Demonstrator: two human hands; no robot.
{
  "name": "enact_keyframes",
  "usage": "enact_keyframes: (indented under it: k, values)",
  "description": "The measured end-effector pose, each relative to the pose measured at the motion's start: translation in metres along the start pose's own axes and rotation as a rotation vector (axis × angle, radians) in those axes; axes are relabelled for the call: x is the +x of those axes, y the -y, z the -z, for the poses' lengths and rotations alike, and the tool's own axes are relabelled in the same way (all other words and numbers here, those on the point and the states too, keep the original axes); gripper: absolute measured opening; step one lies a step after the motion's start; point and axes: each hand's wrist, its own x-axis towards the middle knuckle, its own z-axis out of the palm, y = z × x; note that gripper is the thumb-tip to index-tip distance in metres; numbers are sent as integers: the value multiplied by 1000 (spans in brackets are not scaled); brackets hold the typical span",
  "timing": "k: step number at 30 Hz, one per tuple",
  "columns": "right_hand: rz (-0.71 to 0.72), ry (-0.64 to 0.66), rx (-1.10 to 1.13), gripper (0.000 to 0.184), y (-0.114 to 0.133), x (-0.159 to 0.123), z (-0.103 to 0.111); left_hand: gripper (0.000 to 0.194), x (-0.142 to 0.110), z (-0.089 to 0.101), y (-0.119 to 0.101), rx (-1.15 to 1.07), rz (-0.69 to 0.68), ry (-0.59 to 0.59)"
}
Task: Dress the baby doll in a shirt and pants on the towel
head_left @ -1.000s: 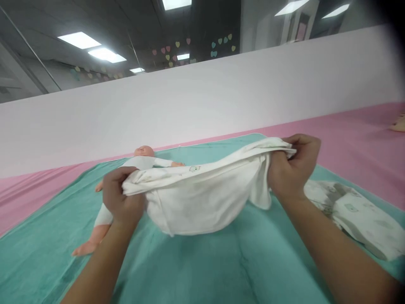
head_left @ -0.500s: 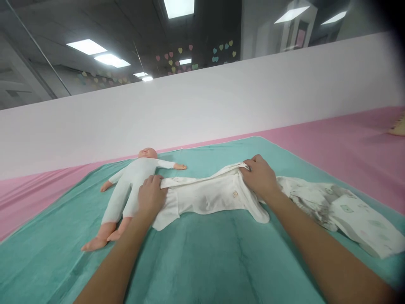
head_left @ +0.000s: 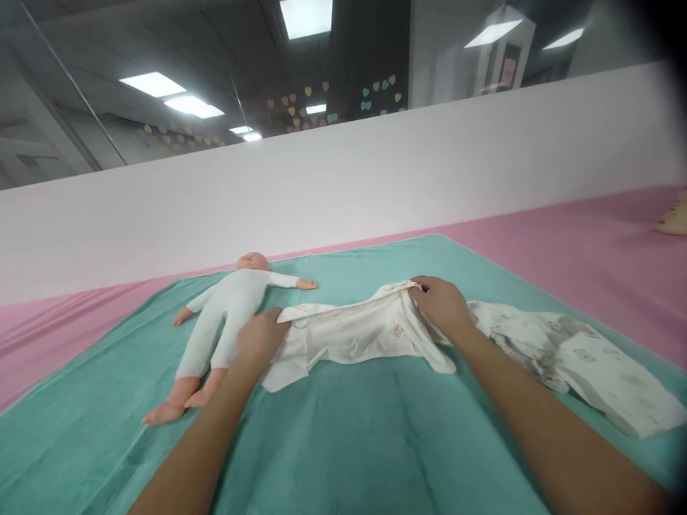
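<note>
A small white baby shirt (head_left: 354, 336) lies spread sideways on the green cloth (head_left: 333, 443), its far edge lifted a little. My left hand (head_left: 262, 335) pinches the shirt at its left end. At the right end my right hand (head_left: 443, 304) grips the same edge between thumb and fingers. A tiny printed figure shows near the shirt's right side, and a sleeve points toward me there. Just left of my left hand, a baby doll (head_left: 230, 300) in a white suit lies on its back, arms spread, feet bare.
Right of my right arm lies a crumpled white printed baby garment (head_left: 595, 357). Pink cloth (head_left: 590, 214) borders the green one along a low white wall (head_left: 343, 179). A beige object (head_left: 673, 218), cut off by the frame, sits at the far right.
Both hands have lowered the shirt from the air onto the green cloth, keeping hold of its edge. In the last half second they have moved only slightly.
</note>
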Motion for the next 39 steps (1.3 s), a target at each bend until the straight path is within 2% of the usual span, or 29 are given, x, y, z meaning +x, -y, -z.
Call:
enact_keyframes:
  k: [3, 8, 10, 13, 16, 20, 23, 25, 27, 30, 33, 36, 39]
  values:
    - [-15, 22, -56, 37, 4, -3, 2, 32, 1, 0, 0, -181, 80, 46]
    - [-58, 37, -83, 38, 5, -3, 3, 32, -1, -1, -2, -660, 240, 177]
    - [-72, 51, -64, 39, 3, -1, 1, 34, -2, -3, -2, -609, 229, 115]
    - [-62, 97, 3, 40, 0, -1, -3, 37, -3, -8, -4, -293, 135, -52]
    - [-68, 130, 112, 40, -1, -2, -7, 41, -4, -12, -6, -87, 55, -103]
    - [-129, 159, 271, 38, -2, -2, -15, 45, -6, -18, -9, -79, 53, -83]
    - [-105, 98, 309, 41, -4, -2, -23, 54, -9, -24, -13, -125, 23, -112]
    - [-28, 50, 223, 47, -5, -3, -29, 56, -11, -29, -15, -91, -72, -152]
    - [108, 45, 79, 50, -5, -5, -32, 49, -12, -32, -17, -16, -221, -191]
    - [452, 46, -64, 38, 4, -11, -30, 35, -15, -35, -20, 70, -460, -226]
    - [732, 6, -70, 35, 22, -23, -25, 29, -20, -34, -23, 81, -696, -168]
    - [778, 74, -2, 35, 37, -38, -30, 32, -27, -32, -29, -2, -859, -25]
    - [719, 261, 28, 38, 38, -47, -48, 44, -33, -31, -33, -77, -936, 86]
